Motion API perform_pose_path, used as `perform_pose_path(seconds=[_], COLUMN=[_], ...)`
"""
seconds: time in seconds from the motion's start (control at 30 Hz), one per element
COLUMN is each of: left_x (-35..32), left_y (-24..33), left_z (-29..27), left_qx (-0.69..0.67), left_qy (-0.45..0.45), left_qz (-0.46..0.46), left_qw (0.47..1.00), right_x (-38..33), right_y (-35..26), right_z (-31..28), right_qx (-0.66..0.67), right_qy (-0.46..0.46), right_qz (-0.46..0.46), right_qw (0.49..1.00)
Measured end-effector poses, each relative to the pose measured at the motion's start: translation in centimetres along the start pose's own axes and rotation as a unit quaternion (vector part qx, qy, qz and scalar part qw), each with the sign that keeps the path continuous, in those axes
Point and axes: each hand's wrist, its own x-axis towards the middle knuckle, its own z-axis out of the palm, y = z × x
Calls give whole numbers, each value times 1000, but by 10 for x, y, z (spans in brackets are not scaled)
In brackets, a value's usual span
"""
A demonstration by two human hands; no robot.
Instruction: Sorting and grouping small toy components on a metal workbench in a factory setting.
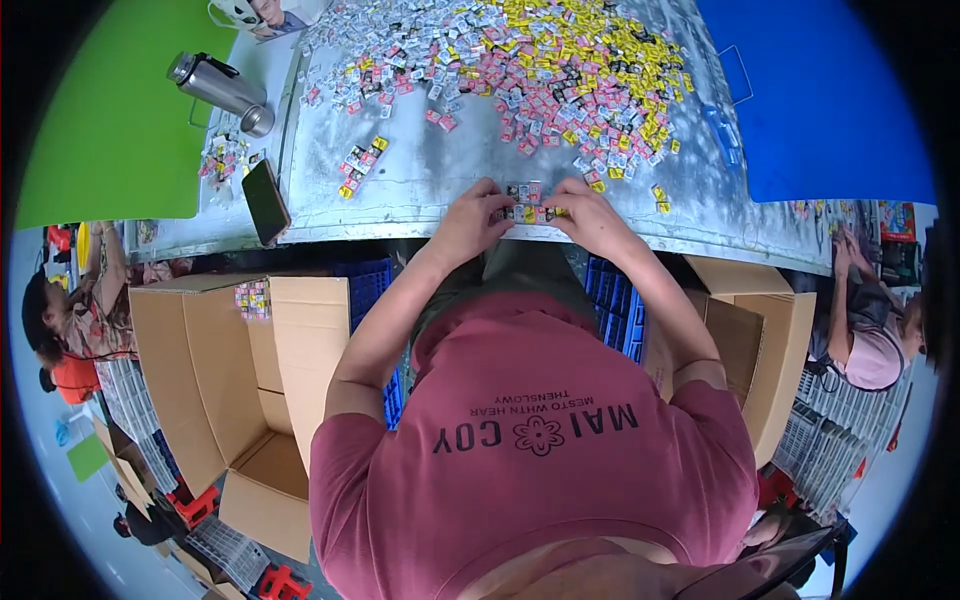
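Observation:
At the table's near edge, my left hand (470, 222) and my right hand (594, 217) face each other with bent fingers. Between them they grip the two ends of a short row of small printed packets (527, 213) in pink, yellow, black and white. A few more packets (524, 190) lie against the row's far side. Left of my hands sits a small block of packets (362, 167) in the same colours. A few loose yellow packets (661, 199) are to the right. Some fingertips are hidden behind the packets.
A big loose heap of packets (560, 80) covers the metal table's (400, 210) far part. At left are a phone (265, 202) and a steel flask (215, 82). Green (110, 120) and blue panels (820, 100) flank the table; open cardboard boxes (310, 350) stand below. Other people work at both sides.

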Motion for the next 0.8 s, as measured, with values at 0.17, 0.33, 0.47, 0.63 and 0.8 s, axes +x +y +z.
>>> perform_pose_path(seconds=[0.17,0.33,0.47,0.63,0.8], left_x=[1,3,6,6,3], left_y=[-2,-5,-8,-5,-6], left_z=[0,-2,-5,-7,-5], left_qx=[-31,-8,14,13,33], left_qy=[29,47,42,57,74], left_qz=[-13,-24,-35,-20,-3], left_qw=[999,999,998,998,997], right_x=[4,13,17,16,11], right_y=[3,8,4,8,12], right_z=[4,6,5,6,10], right_qx=[13,9,47,68,67], right_qy=[9,19,14,17,26], right_qz=[9,-6,15,18,-5], right_qw=[1000,1000,999,997,997])
